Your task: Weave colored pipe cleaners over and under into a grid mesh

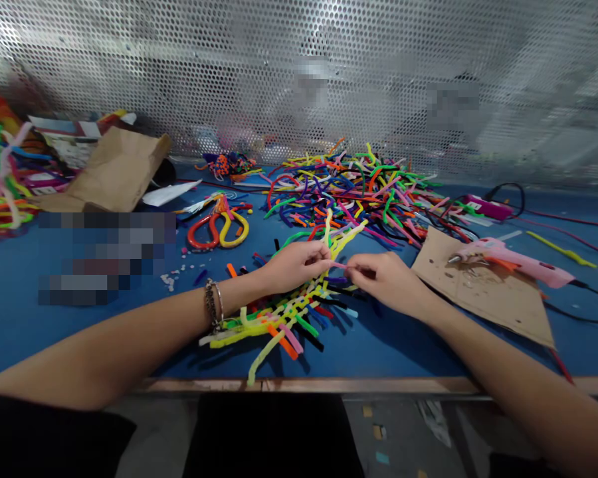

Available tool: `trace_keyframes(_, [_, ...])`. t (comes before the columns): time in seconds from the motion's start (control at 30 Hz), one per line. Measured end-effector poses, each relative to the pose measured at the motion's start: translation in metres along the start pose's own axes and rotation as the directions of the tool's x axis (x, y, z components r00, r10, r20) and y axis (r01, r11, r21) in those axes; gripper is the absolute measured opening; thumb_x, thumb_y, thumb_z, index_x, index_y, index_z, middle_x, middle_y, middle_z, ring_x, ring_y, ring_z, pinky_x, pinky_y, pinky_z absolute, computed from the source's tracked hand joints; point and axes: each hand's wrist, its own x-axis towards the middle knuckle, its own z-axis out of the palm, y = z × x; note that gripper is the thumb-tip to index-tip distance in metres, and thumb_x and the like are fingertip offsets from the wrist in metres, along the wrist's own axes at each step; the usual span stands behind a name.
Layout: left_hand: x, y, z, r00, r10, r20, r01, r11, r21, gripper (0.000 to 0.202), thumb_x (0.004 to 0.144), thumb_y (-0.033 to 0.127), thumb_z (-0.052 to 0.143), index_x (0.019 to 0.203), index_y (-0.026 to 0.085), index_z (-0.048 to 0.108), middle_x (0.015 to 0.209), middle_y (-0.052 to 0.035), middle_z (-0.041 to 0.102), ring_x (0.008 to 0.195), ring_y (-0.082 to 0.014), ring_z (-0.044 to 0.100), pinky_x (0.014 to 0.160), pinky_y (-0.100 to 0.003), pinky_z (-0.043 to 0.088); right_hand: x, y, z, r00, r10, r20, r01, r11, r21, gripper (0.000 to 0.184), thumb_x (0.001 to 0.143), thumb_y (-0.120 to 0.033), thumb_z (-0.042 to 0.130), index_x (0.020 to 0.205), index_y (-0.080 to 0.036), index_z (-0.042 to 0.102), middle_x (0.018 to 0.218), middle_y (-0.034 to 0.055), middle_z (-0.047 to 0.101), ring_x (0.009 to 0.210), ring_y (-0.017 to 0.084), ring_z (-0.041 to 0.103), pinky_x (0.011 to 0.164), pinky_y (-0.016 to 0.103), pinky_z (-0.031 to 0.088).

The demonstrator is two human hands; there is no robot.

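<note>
A woven mat of coloured pipe cleaners (279,318) lies on the blue table (403,345) in front of me, mostly yellow strands crossed by short coloured ones. My left hand (294,265), with a bracelet at the wrist, rests on the mat's upper part, fingers closed round its yellow strands. My right hand (383,279) is pinched on a pink pipe cleaner (339,266) that runs between the two hands. The fingertips of both hands almost meet above the mat.
A big heap of loose pipe cleaners (359,192) lies behind the hands. Red and yellow scissors (219,229) sit to the left, a brown paper bag (114,169) further left. A pink glue gun (513,259) rests on cardboard (483,292) at right. A perforated metal wall stands behind.
</note>
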Motion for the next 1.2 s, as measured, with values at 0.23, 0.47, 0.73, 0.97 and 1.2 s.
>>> trace_keyframes(0.23, [-0.0012,-0.0004,0.0016,0.998,0.005,-0.057,-0.004,1.0,0.012,0.016,0.079,0.025,0.047,0.066,0.016,0.045,0.05,0.0077,0.033,0.048,-0.0077,0.032,0.047,-0.019,0.024,-0.0011,0.0032,0.0009,0.997,-0.026,0.068,0.016,0.991,0.134,0.021,0.079,-0.025,0.039,0.068,-0.016,0.054,0.052,-0.0043,0.042,0.048,0.008,0.037,0.046,0.019,0.027])
trace_keyframes(0.47, [-0.0015,-0.0015,0.0018,0.998,-0.014,-0.069,0.017,0.999,0.039,0.013,0.078,0.024,0.048,0.068,0.016,0.047,0.051,0.007,0.04,0.047,-0.0074,0.037,0.046,-0.018,0.027,-0.0019,-0.001,-0.0024,0.998,-0.058,0.014,0.058,0.998,0.039,0.022,0.08,-0.022,0.039,0.074,-0.015,0.059,0.051,-0.0042,0.043,0.046,0.008,0.036,0.045,0.019,0.025])
trace_keyframes(0.73, [-0.0016,-0.0029,0.0017,0.999,0.021,-0.049,-0.016,0.996,0.082,0.012,0.078,0.023,0.05,0.069,0.015,0.051,0.05,0.0075,0.04,0.046,-0.0066,0.037,0.047,-0.018,0.027,0.0009,0.0035,-0.0013,0.998,-0.058,0.004,0.058,0.998,-0.004,0.021,0.079,-0.019,0.039,0.077,-0.015,0.06,0.054,-0.0024,0.049,0.048,0.008,0.04,0.047,0.019,0.027])
trace_keyframes(0.97, [-0.0047,-0.0003,-0.0003,0.999,0.033,0.0,-0.033,0.991,0.129,0.007,0.078,0.018,0.047,0.08,0.014,0.053,0.051,0.0081,0.04,0.047,-0.0065,0.038,0.047,-0.017,0.027,0.0008,0.0042,-0.0012,0.999,-0.028,-0.03,0.028,1.0,0.01,0.022,0.079,-0.02,0.038,0.074,-0.016,0.059,0.053,-0.0031,0.047,0.046,0.008,0.037,0.045,0.019,0.025])
trace_keyframes(1.2, [-0.0048,0.0008,-0.0017,0.998,0.049,0.034,-0.054,0.983,0.177,0.027,0.08,0.015,0.045,0.106,0.01,0.051,0.054,0.0072,0.045,0.048,-0.0075,0.042,0.049,-0.018,0.031,0.0007,0.0043,0.0005,0.998,-0.06,-0.011,0.06,0.998,0.032,0.022,0.08,-0.021,0.04,0.077,-0.015,0.061,0.056,-0.0025,0.05,0.048,0.008,0.04,0.048,0.019,0.028])
